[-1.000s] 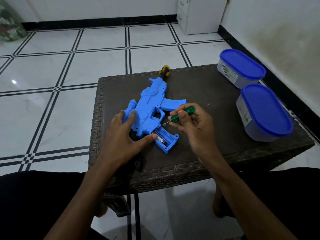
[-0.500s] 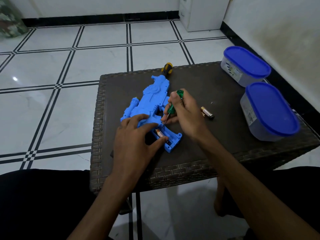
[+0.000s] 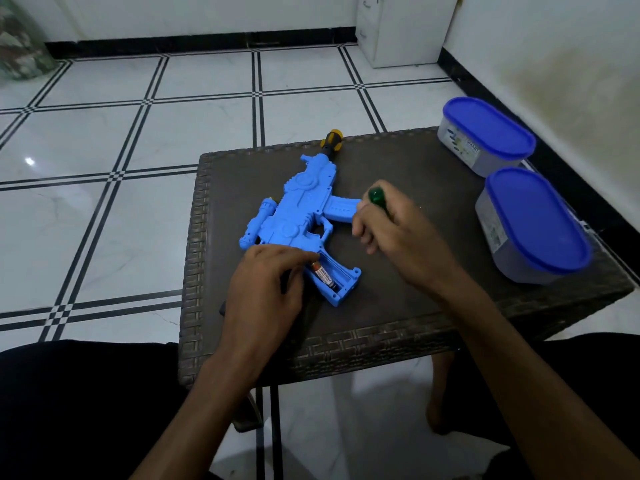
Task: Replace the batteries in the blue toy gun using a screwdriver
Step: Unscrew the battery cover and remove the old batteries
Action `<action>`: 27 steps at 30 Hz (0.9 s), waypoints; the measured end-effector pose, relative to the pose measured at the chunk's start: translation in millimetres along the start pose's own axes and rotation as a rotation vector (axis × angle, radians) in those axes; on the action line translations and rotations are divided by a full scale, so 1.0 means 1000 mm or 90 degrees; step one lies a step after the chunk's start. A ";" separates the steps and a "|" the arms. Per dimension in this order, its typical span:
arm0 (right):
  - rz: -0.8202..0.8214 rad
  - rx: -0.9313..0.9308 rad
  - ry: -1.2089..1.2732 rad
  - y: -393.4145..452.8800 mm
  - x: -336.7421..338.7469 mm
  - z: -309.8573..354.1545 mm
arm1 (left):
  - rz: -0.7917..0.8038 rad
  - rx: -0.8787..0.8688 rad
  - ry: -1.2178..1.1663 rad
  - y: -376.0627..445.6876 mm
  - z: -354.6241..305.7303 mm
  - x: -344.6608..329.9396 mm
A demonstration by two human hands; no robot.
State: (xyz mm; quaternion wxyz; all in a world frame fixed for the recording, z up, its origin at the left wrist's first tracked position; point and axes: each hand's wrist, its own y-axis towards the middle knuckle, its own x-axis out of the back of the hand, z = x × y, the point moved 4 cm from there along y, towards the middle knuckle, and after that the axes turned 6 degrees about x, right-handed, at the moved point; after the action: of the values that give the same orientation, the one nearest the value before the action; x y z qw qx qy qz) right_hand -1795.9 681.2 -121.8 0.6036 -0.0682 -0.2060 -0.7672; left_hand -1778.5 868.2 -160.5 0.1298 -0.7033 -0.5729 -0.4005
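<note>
Blue toy gun (image 3: pixel 304 209) lies flat on the desk (image 3: pixel 415 292), grip open with 1 battery (image 3: pixel 323 274) inside. It looks light, hard and slidy, so press its body. Left hand (image 3: pixel 266 289) fingers rest there, spread; right hand (image 3: pixel 398 230) fingers wrap the screwdriver (image 3: pixel 376 196)

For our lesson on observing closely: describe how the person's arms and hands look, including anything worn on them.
Both forearms are bare from wrist to the frame's bottom edge, with no sleeves in sight. The left hand and right hand carry no gloves, and no rings, watch or bands can be seen. Dark clothing covers the lap below.
</note>
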 end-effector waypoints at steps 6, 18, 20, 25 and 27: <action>0.188 0.057 -0.270 -0.029 -0.030 -0.005 | 0.012 0.044 -0.086 0.004 0.001 0.000; -0.020 -0.145 -0.369 -0.025 0.042 -0.015 | 0.117 0.106 0.113 0.013 0.028 0.004; -0.001 -0.205 -0.430 -0.026 0.057 -0.026 | 0.110 0.090 0.123 0.012 0.028 0.005; 0.030 -0.262 -0.489 -0.023 0.061 -0.044 | 0.079 0.096 0.178 0.013 0.028 0.009; 0.029 -0.261 -0.499 -0.022 0.059 -0.045 | 0.061 0.102 0.204 0.013 0.026 0.008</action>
State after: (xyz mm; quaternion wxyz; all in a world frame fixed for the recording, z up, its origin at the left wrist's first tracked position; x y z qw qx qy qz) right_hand -1825.5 614.3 -147.2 0.4708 -0.4767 -0.2615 -0.6948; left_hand -1756.2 886.7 -167.7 0.2941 -0.6441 -0.5408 -0.4541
